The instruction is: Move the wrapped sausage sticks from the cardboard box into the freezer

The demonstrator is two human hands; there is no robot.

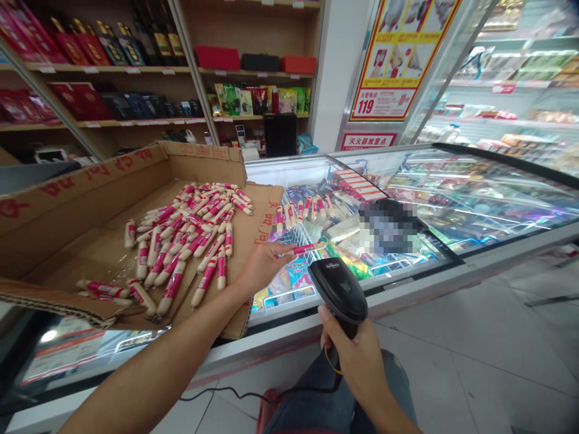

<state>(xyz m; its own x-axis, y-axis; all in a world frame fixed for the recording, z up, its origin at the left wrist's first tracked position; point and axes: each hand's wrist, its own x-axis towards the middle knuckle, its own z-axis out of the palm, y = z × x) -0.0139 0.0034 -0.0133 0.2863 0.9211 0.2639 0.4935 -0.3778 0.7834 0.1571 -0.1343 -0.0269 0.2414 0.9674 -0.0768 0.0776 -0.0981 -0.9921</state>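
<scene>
Left hand [261, 266] holds sausage [308, 248] crosswise near scanner [339, 290].

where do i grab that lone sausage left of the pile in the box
Pinch the lone sausage at its middle, across its narrow width, from above: it lies flat on the cardboard box, clear of the pile, both long sides free.

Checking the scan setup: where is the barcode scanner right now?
Head view, lower centre: the barcode scanner sits in the right hand, just below the sausage that the left hand holds beside the cardboard box, in front of the freezer.
</scene>
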